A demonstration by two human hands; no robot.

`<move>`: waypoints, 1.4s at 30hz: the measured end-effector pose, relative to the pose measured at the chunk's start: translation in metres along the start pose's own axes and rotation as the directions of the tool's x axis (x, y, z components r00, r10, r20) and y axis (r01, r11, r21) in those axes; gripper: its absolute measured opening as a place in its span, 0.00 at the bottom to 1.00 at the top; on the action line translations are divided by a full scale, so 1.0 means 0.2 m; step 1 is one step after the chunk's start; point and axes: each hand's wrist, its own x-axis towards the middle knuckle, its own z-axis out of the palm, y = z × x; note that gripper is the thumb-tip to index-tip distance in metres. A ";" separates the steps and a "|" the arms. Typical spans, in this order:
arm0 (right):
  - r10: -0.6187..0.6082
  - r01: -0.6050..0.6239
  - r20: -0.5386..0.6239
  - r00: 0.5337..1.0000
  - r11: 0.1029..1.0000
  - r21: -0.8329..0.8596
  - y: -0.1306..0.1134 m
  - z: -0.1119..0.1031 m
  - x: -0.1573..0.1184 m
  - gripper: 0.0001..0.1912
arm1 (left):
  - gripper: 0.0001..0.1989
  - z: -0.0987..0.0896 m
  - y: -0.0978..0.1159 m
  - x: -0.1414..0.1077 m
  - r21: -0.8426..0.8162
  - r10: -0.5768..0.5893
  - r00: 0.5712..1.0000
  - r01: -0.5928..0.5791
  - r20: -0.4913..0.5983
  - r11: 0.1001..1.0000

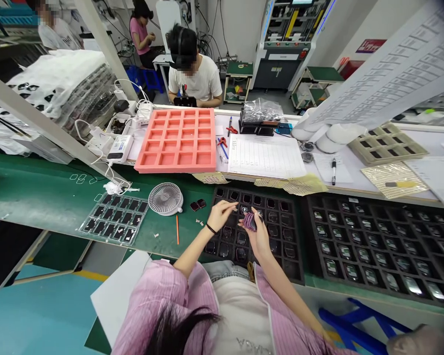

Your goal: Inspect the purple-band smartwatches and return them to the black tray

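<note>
The right hand [258, 237] grips a small purple piece [249, 222] between fingers and thumb, just above a black compartment tray [295, 266] at lower centre of the frame. The left hand [221, 215], with a black wristband [210, 228] on its wrist, has its fingertips [232, 205] pinched together close beside the purple piece; whether they hold anything is too small to tell. Both hands hover over the tray's upper compartments, and small dark-framed parts sit in many of its cells. At lower right lies a larger black tray [355, 199] filled with similar parts with shiny faces. Left of the hands, on the green surface [40, 182], are two dark pieces [198, 204], a small white desk fan [165, 198], an orange stick [177, 229] and a clear tray of dark parts [114, 218]. Beyond them, a pink foam tray [177, 140] and a ruled paper sheet [266, 158] lie on a white surface [358, 185], and a co-worker in a white shirt [194, 81] sits at upper centre of the frame.
</note>
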 end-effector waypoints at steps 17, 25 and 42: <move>-0.085 0.083 -0.067 0.994 0.996 -0.027 -0.02 0.00 -0.01 0.28 | 0.13 0.24 0.30 -0.11 -0.527 -0.293 0.956 0.239 -0.022 0.816; -0.133 0.119 -0.154 0.979 0.988 -0.095 -0.01 0.02 -0.04 0.29 | 0.11 0.31 0.33 -0.16 -0.463 -0.181 0.964 0.073 -0.194 0.884; -0.334 0.308 -0.098 0.938 0.928 -0.212 -0.03 -0.07 -0.02 0.32 | 0.15 0.39 0.31 -0.29 -0.280 0.087 0.993 -0.105 -0.076 0.954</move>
